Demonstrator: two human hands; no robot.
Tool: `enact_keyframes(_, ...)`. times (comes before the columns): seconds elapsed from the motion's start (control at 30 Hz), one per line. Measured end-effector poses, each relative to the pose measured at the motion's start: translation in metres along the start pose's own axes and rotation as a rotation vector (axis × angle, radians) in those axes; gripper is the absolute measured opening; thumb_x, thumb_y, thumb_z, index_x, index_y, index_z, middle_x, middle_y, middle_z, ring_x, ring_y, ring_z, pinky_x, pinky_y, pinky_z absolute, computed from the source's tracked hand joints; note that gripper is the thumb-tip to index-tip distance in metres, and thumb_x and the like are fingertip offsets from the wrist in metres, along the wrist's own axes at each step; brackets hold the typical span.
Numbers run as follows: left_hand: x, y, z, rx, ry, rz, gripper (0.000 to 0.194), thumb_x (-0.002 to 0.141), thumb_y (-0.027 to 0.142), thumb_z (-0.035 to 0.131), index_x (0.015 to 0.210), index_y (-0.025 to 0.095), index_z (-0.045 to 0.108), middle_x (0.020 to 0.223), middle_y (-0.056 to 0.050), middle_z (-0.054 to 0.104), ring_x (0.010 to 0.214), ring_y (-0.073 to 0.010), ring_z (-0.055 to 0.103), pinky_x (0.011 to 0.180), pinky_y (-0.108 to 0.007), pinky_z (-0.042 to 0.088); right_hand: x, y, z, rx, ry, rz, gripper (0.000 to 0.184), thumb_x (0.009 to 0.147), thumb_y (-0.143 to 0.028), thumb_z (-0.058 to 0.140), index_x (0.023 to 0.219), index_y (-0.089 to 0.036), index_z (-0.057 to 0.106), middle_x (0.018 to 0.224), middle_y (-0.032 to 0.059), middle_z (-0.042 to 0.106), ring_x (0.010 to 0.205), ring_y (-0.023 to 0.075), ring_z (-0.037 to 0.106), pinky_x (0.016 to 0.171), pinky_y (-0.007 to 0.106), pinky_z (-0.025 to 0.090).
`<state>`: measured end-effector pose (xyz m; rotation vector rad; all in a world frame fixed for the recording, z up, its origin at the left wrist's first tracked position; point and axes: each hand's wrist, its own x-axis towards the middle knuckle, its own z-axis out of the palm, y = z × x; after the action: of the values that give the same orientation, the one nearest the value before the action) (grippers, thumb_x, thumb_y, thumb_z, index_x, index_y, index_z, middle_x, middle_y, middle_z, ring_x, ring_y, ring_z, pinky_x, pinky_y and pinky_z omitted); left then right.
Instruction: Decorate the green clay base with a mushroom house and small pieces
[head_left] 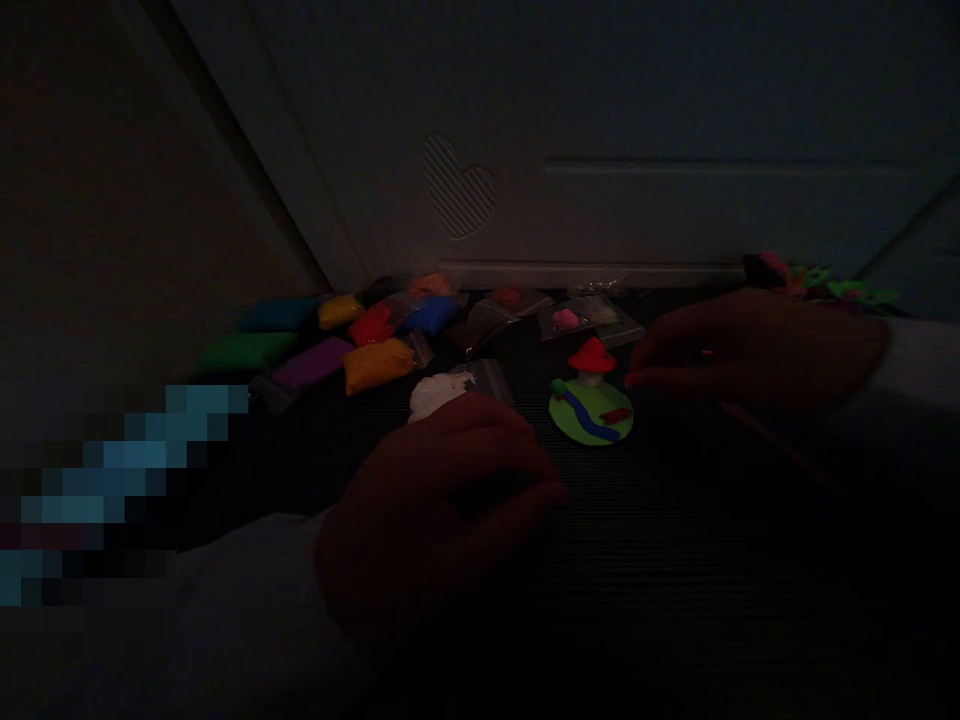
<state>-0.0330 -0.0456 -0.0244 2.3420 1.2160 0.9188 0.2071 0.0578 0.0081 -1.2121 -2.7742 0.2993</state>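
Note:
The scene is very dark. A small clay model stands on the black table: a light green disc (574,427) with a wavy blue strip (589,418), a small brownish-red piece (616,415) and a dark green lump (558,388). At its back edge rises a mushroom (592,356) with a red cap and pale stem. My right hand (765,350) is just right of the mushroom, thumb and fingers pinched together; what they hold, if anything, cannot be made out. My left hand (442,500) is closed in a pinch, front left of the disc, near white clay (435,394) on a clear bag.
Several bags of coloured clay lie at the back left, among them an orange bag (379,366), a purple bag (313,363) and a blue bag (429,316). Pink clay (565,319) sits behind the mushroom. A pale panel with a heart relief (457,187) stands behind the table.

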Motion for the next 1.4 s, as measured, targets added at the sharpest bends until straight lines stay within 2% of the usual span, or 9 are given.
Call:
enact_keyframes(0.2,0.005,-0.001,0.001,0.044,0.024,-0.017,0.015,0.077,0.031,0.057,0.083,0.021,0.066,0.078,-0.003,0.064,0.078,-0.0166,0.059,0.070,-0.027,0.050,0.004,0.002,0.011,-0.001,-0.021,0.095,0.031,0.076,-0.045,0.050,0.089,-0.023,0.066,0.076,0.0000,0.063,0.067,0.0134,0.057,0.061,0.026,0.042)
enact_keyframes(0.47,0.001,-0.001,0.002,-0.005,-0.016,-0.033,0.010,0.077,0.026,0.058,0.080,0.020,0.066,0.081,-0.002,0.064,0.078,-0.0146,0.059,0.069,-0.024,0.050,0.009,0.005,0.020,0.051,0.013,0.160,0.032,0.076,-0.046,0.051,0.090,-0.022,0.067,0.079,0.0003,0.065,0.069,0.0131,0.059,0.063,0.026,0.043)
enact_keyframes(0.6,0.000,-0.001,0.001,-0.046,-0.049,-0.031,0.006,0.076,0.018,0.059,0.078,0.020,0.065,0.082,0.000,0.062,0.076,-0.0110,0.059,0.068,-0.020,0.049,0.009,0.004,0.022,0.063,0.020,0.167,0.030,0.076,-0.044,0.051,0.089,-0.023,0.067,0.079,-0.0010,0.066,0.069,0.0127,0.060,0.063,0.025,0.043)
enact_keyframes(0.8,0.001,0.000,0.001,-0.048,-0.054,-0.029,0.005,0.076,0.018,0.060,0.077,0.019,0.065,0.082,0.000,0.061,0.076,-0.0095,0.058,0.068,-0.019,0.048,0.008,0.003,0.021,0.060,0.041,0.179,0.031,0.077,-0.046,0.050,0.089,-0.022,0.067,0.080,-0.0010,0.066,0.070,0.0131,0.060,0.062,0.026,0.043)
enact_keyframes(1.4,0.000,0.000,0.001,-0.051,-0.067,-0.028,0.005,0.075,0.018,0.061,0.076,0.018,0.065,0.082,0.000,0.061,0.076,-0.0099,0.059,0.068,-0.019,0.049,0.009,0.003,0.023,0.049,0.050,0.187,0.030,0.077,-0.044,0.052,0.089,-0.022,0.068,0.078,-0.0007,0.066,0.067,0.0126,0.060,0.060,0.025,0.042)
